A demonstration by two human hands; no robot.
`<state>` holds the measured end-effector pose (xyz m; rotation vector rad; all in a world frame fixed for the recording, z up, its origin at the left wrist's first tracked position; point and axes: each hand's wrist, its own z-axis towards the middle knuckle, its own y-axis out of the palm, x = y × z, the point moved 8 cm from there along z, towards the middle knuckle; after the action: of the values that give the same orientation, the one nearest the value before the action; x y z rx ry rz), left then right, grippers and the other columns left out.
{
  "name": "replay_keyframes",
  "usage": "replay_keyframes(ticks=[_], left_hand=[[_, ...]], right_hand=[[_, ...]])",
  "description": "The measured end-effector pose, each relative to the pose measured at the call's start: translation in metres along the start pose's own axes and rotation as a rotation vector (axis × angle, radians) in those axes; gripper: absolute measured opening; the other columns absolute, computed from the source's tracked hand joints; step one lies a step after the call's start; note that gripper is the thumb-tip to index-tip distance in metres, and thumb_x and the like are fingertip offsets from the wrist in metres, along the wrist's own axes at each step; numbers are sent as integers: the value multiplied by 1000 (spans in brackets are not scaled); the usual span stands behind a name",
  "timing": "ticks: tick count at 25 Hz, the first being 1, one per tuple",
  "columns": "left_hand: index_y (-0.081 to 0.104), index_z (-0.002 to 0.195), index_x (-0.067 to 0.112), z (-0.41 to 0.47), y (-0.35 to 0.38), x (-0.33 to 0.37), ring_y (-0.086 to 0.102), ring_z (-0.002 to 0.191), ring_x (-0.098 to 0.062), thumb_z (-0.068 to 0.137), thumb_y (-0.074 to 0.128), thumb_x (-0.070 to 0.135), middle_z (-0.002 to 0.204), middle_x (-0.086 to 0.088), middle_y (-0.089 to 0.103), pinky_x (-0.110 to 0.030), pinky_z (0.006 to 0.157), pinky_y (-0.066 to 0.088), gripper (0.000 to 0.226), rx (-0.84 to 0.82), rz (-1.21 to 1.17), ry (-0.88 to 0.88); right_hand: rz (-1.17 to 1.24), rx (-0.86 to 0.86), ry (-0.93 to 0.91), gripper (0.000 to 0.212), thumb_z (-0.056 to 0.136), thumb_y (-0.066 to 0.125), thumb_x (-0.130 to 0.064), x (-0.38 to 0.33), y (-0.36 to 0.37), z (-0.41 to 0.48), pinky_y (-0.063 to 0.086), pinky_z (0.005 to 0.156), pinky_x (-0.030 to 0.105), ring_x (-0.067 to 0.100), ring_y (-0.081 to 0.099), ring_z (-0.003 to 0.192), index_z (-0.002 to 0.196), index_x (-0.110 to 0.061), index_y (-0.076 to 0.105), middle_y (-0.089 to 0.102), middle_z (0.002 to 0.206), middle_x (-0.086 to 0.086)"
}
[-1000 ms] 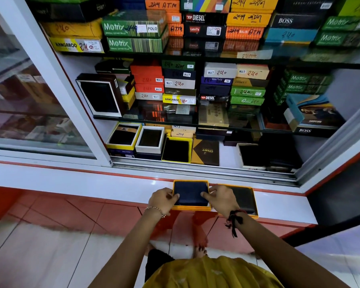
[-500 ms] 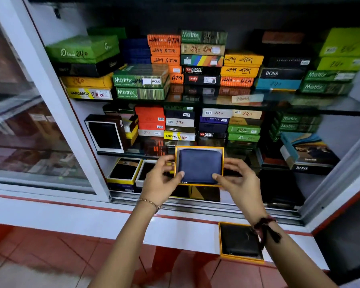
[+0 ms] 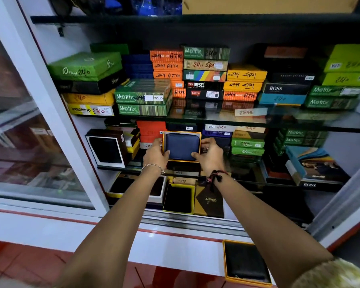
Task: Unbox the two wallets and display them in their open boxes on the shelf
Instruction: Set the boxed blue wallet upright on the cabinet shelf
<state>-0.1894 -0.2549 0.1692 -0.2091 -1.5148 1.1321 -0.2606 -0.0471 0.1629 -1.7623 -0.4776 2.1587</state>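
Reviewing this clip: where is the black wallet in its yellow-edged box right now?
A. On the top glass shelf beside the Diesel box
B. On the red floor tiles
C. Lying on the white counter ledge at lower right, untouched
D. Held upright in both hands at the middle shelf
C: the black wallet lies flat on the white counter ledge, while the left hand and right hand hold the blue wallet upright at the middle shelf.

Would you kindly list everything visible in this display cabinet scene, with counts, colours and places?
Dark blue wallet in orange-rimmed open box: one, held upright at the middle glass shelf.
Black wallet in orange-rimmed open box: one, flat on the white ledge, lower right.
Stacked closed wallet boxes: many, green, orange, yellow, black, blue; upper and middle shelves.
Black wallet in yellow-rimmed open box: one, bottom shelf.
Black-and-white open box: one, standing on the middle shelf's left.
Glass sliding door: one, left.
Left hand: one, gripping the blue wallet's box, bracelet on wrist.
Right hand: one, gripping its other side, dark wrist thread.
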Motion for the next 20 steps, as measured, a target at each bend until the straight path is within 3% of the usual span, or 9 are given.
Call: replay_keyframes(ticks=[4,7,10,12,15,17,20], left_hand=[[40,140,18,4,-1,0,62,110,-40,89,64,24,125,-18,62,-47,90,52,57,15,0,4],[43,138,15,-20,-7,0,61,110,-39,87,66,24,134,-16,51,-49,95,52,56,134,-76,82],[54,126,16,-67,4,13,64,88,-26,87,65,20,116,-8,59,-33,82,56,41,179,-263,271],[60,116,15,-106,23,23,61,76,-15,86,66,19,102,-2,63,-22,71,53,31,148,-360,380],[62,101,15,-157,71,27,64,74,-12,85,69,20,89,2,66,-19,65,52,18,26,-406,406],[64,98,14,-185,116,15,67,74,-15,84,71,22,86,-2,69,-23,65,54,18,-132,-377,288],[65,104,9,-220,182,-19,70,92,-23,85,70,27,97,-7,73,-28,78,55,26,-411,-270,9]], right_hand=[[31,1,-10,52,78,86,-18,7,-1,1,60,88,37,23,73,98,123,-16,59,69,117,2],[81,39,-36,51,78,87,-22,23,-22,-18,57,74,21,12,71,86,121,-16,61,65,110,-6],[157,82,-43,38,79,85,-18,47,-53,-53,55,67,13,-7,68,71,111,-15,64,66,99,-10],[177,88,-35,29,82,83,-18,69,-73,-80,59,65,17,-9,68,68,104,-15,65,68,91,-10],[135,46,41,20,84,81,-18,112,-94,-122,64,65,33,6,71,70,99,-13,68,70,85,-1],[22,6,143,19,84,81,-15,153,-106,-150,64,72,43,18,73,78,97,-9,70,72,87,3],[-221,-52,310,29,85,81,-21,218,-123,-189,57,71,31,25,71,88,106,-6,69,76,102,13]])
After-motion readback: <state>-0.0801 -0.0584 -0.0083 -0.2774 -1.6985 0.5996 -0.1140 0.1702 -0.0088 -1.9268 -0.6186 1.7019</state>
